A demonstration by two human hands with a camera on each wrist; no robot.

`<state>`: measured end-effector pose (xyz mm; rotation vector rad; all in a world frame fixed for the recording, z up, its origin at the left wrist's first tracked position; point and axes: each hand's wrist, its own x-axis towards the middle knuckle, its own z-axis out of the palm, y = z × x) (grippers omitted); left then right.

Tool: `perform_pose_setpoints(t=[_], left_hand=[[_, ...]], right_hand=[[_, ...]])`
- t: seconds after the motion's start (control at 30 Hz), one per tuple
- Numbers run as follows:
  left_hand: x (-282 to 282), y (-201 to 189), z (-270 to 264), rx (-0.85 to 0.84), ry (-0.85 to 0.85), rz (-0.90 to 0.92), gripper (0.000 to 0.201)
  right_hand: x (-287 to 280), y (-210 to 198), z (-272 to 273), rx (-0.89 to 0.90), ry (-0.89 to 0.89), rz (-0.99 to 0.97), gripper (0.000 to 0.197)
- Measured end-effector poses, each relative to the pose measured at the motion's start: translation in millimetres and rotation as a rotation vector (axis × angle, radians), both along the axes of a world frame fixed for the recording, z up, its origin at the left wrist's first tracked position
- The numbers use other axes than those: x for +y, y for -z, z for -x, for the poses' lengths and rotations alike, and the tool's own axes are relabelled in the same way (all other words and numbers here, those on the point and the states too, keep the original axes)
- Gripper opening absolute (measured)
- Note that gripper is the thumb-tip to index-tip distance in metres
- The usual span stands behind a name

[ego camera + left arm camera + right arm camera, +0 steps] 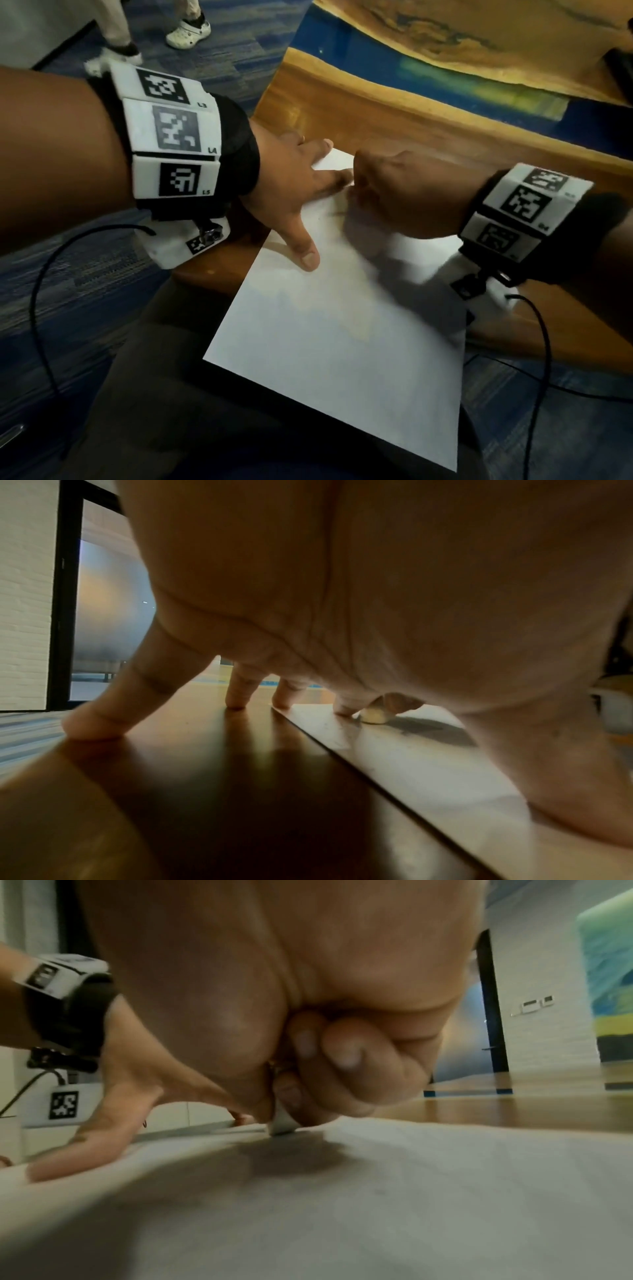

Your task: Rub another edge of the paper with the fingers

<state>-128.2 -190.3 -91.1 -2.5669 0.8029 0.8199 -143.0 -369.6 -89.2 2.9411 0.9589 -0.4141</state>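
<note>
Sheet of white paper lies on the wooden desk, near corner hanging off the desk edge toward the person. Left hand spread flat, fingers straight, pressing down at the paper's left edge: thumb on the sheet, outer fingertips on the bare desk just beside the paper. Right hand curled into a fist at the paper's far end, pinching a small pale block, looks like an eraser, its tip touching the paper. The eraser sits just beside the left index finger. The eraser is hidden in the head view, seen only from the wrist views.

Step in hand reads as rubbing a mark near the paper's far end. To do it well: keep the left palm's weight on the sheet so it doesn't slide or buckle, use short strokes away from the holding hand, light pressure near the paper's edge to avoid creasing. The overhanging corner could let the sheet pivot, so hold firmly.

Black cables trail from both wrist bands.
</note>
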Motion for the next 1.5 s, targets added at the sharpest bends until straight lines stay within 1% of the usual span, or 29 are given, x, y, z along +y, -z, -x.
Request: perform_pose_setpoints(t=[0.03,0.07,0.13,0.17,0.2,0.23,0.3,0.33,0.43,0.47,0.5,0.57,0.6,0.63,0.7,0.73,0.77,0.8,0.87,0.9,1.0,1.03,1.07,1.13,1.2,1.23,1.37,1.43,1.5], left_hand=[[-0.2,0.8,-0.5,-0.005,0.003,-0.005,0.147],[0.3,1.5,-1.6,-0.007,0.000,-0.003,0.145],[0.4,3.0,-2.2,0.000,-0.021,0.011,0.142],[0.8,2.9,-2.4,0.000,-0.026,0.012,0.142],[1.1,3.2,-2.3,-0.001,-0.024,0.008,0.142],[0.9,3.3,-2.2,-0.003,-0.019,0.002,0.142],[0.6,3.9,-2.4,-0.003,-0.016,-0.003,0.141],[0.7,4.5,-3.1,-0.003,-0.018,-0.001,0.140],[0.7,6.0,-4.2,0.007,-0.038,0.003,0.137],[0.5,6.1,-4.5,0.010,-0.042,0.003,0.137],[0.1,6.1,-4.8,0.012,-0.045,0.005,0.138],[0.0,5.8,-4.6,0.007,-0.038,0.003,0.141],[0.5,6.2,-4.3,0.005,-0.032,0.002,0.143],[1.1,6.3,-4.6,0.004,-0.026,0.002,0.144],[1.4,5.9,-4.6,0.013,-0.024,0.006,0.144],[1.2,5.4,-5.5,0.016,-0.024,0.006,0.143],[0.3,4.6,-6.0,0.022,-0.025,0.003,0.143],[-0.4,4.1,-6.3,0.027,-0.023,0.000,0.143],[-1.6,2.3,-5.6,0.026,-0.016,-0.015,0.142],[-2.1,1.7,-4.5,0.022,-0.011,-0.022,0.142],[-1.6,0.4,-4.8,0.020,-0.003,-0.029,0.139],[-1.7,0.5,-5.6,0.024,-0.003,-0.030,0.138],[-1.4,0.6,-6.5,0.028,-0.004,-0.029,0.138],[-0.8,1.0,-7.0,0.029,-0.012,-0.028,0.139],[-0.3,0.6,-6.6,0.036,-0.038,-0.019,0.140],[-0.5,0.2,-6.7,0.041,-0.049,-0.007,0.139],[-3.7,1.6,-3.9,0.032,-0.083,0.056,0.131],[-4.6,4.8,-1.3,0.008,-0.078,0.065,0.128],[-3.4,6.2,-1.5,0.013,-0.078,0.074,0.127]], right_hand=[[0.9,1.2,-0.2,-0.019,-0.006,0.000,0.024],[4.8,0.9,4.8,0.005,-0.029,-0.024,0.021],[8.7,3.6,17.1,0.117,-0.096,-0.063,0.020],[6.7,3.5,16.4,0.143,-0.123,-0.050,0.021],[1.7,1.7,10.9,0.129,-0.124,-0.028,0.023],[-5.2,-0.5,2.2,0.076,-0.102,-0.005,0.024],[-16.1,-1.8,-9.2,-0.077,-0.082,0.022,0.027],[-17.1,-0.2,-7.3,-0.077,-0.103,0.010,0.026],[-8.6,6.9,11.6,0.144,-0.234,-0.066,0.019],[-8.7,6.0,11.6,0.165,-0.245,-0.066,0.018],[-11.3,3.6,5.8,0.131,-0.219,-0.044,0.019],[-20.6,-1.3,-8.2,-0.005,-0.136,-0.004,0.024],[-23.6,-1.4,-9.4,-0.033,-0.127,-0.015,0.024],[-22.7,0.0,-5.3,0.009,-0.154,-0.042,0.021],[-16.4,5.9,10.9,0.146,-0.284,-0.088,0.015],[-15.9,7.4,15.2,0.187,-0.328,-0.097,0.015],[-17.5,5.9,12.6,0.178,-0.310,-0.088,0.015],[-21.0,3.9,4.0,0.130,-0.243,-0.064,0.016],[-29.7,-0.9,-10.9,-0.022,-0.143,-0.016,0.022],[-31.4,-0.8,-10.8,-0.050,-0.151,-0.014,0.023],[-19.4,5.4,10.8,0.086,-0.316,-0.058,0.017],[-17.2,5.7,15.1,0.111,-0.339,-0.054,0.017],[-16.9,3.9,12.9,0.100,-0.315,-0.058,0.020],[-23.4,2.0,-2.2,-0.012,-0.221,-0.073,0.023],[-29.1,3.6,-11.7,-0.144,-0.196,-0.050,0.025],[-30.5,6.3,-12.6,-0.161,-0.197,-0.049,0.026],[-26.1,7.8,-4.1,-0.047,-0.152,-0.120,0.036],[-23.0,8.4,2.7,-0.036,-0.189,-0.114,0.032],[-17.9,10.1,12.4,0.044,-0.256,-0.117,0.025]])
